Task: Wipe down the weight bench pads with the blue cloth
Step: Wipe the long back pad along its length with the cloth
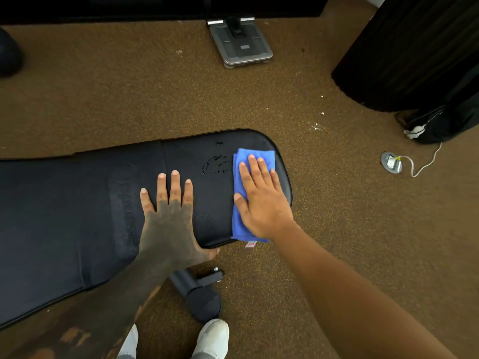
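A black padded weight bench [77,208] runs from the left edge to a rounded seat pad [207,203] at the centre. The folded blue cloth [242,174] lies on the right end of that seat pad. My right hand [261,200] lies flat on the cloth, fingers spread, pressing it against the pad. My left hand [168,216] rests flat on the pad to the left of the cloth, fingers apart, thumb hooked over the near edge. An embossed logo [216,165] shows between the two hands.
Brown speckled carpet surrounds the bench. A black bench foot with a roller [199,294] sticks out below the seat, beside my white shoes [213,338]. A grey scale-like base [239,45] stands at the back. Dark curtain [414,53] and a floor socket with white cable [392,163] are at right.
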A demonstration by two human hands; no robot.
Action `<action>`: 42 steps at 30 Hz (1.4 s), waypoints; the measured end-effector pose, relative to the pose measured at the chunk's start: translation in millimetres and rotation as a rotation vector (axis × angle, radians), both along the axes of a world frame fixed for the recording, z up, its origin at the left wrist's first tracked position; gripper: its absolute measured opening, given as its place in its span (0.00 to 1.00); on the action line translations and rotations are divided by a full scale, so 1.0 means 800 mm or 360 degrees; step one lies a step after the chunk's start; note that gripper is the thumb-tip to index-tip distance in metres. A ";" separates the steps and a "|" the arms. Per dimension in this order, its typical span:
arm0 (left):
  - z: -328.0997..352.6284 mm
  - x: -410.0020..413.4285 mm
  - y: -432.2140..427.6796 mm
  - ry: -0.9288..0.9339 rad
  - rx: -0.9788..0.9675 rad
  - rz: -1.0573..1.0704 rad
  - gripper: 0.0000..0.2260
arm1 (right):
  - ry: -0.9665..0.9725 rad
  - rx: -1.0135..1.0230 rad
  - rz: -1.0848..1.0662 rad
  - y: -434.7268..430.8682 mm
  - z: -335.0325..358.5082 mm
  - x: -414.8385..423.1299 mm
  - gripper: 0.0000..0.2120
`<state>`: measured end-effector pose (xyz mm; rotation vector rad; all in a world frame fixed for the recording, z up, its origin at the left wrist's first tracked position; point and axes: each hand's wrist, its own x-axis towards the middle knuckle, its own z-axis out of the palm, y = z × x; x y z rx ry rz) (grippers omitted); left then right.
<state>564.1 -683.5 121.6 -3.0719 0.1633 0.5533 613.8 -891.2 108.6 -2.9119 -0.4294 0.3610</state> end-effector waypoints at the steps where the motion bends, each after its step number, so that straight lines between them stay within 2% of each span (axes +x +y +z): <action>1: 0.001 0.000 0.000 0.0005 -0.0002 0.0000 0.69 | -0.0005 0.0009 -0.0031 -0.005 0.000 0.000 0.34; 6: 0.002 0.002 0.000 0.0021 -0.0029 0.0007 0.69 | 0.0042 -0.0063 -0.0544 0.009 0.001 0.049 0.33; 8: 0.002 0.001 0.000 0.0027 -0.0014 0.0008 0.69 | 0.0063 -0.0088 -0.0612 0.023 0.001 0.069 0.34; 15: 0.003 0.003 0.000 0.0013 -0.0076 0.0020 0.68 | -0.0011 -0.0005 0.0076 0.015 0.003 0.032 0.33; 19: 0.005 0.006 0.002 0.0006 -0.0131 0.0028 0.68 | 0.0009 -0.0081 -0.0192 -0.002 0.001 0.044 0.35; 23: 0.005 0.008 0.003 -0.0011 -0.0160 0.0043 0.68 | 0.0033 -0.0117 -0.0419 0.032 0.002 0.090 0.35; 30: 0.004 0.010 0.004 -0.0014 -0.0185 0.0032 0.68 | -0.0033 -0.0059 0.0216 0.045 0.006 0.054 0.33; 34: 0.007 0.011 0.007 -0.0004 -0.0239 0.0039 0.68 | 0.0007 -0.0129 0.0035 0.030 0.004 0.065 0.33; 38: 0.005 0.014 0.010 -0.0035 -0.0264 0.0054 0.68 | 0.0020 -0.0155 -0.0197 0.070 0.005 0.105 0.33; 42: 0.001 0.014 0.014 -0.0072 -0.0291 0.0026 0.66 | -0.0035 -0.0119 0.0176 0.095 0.005 0.083 0.33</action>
